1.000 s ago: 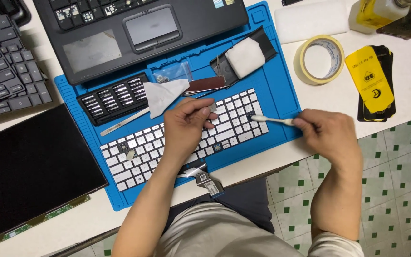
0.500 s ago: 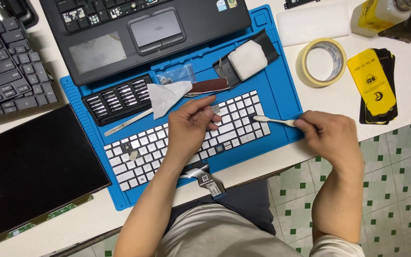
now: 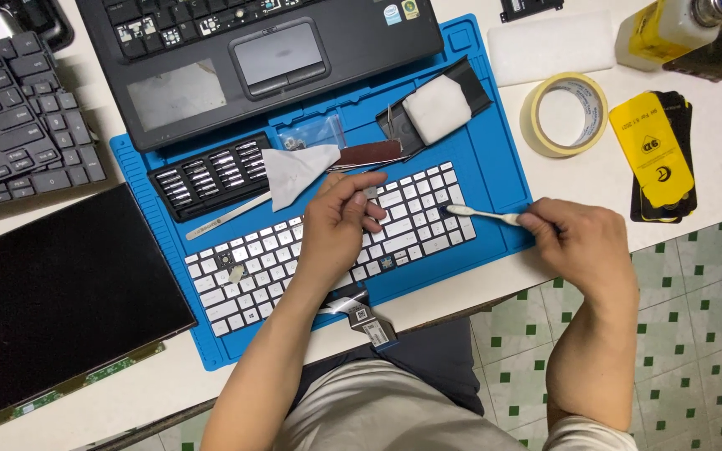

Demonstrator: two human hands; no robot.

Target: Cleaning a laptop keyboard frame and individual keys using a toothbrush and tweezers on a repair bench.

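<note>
A white laptop keyboard [image 3: 415, 234] lies on a blue work mat [image 3: 495, 167], with a few keys off at its left. My left hand [image 3: 336, 230] rests over the keyboard's middle and pinches a small pale keycap [image 3: 370, 194] between thumb and fingers. My right hand [image 3: 582, 246] sits at the mat's right edge and grips a white brush [image 3: 486, 216]. The brush head touches the keys near the keyboard's right end.
A black laptop base [image 3: 211, 92] lies at the mat's far side. Also on the mat are a bit set [image 3: 206, 175], a white cloth [image 3: 294, 171] and a metal pry tool [image 3: 227, 217]. A black keyboard [image 3: 18, 134] and screen panel [image 3: 52, 292] lie left. Tape roll [image 3: 563, 114], yellow packets [image 3: 658, 154] and a bottle [image 3: 670, 25] are right.
Both hands stay almost where they were, the left over the keyboard and the right holding the brush to the keys. The view has shifted slightly.
</note>
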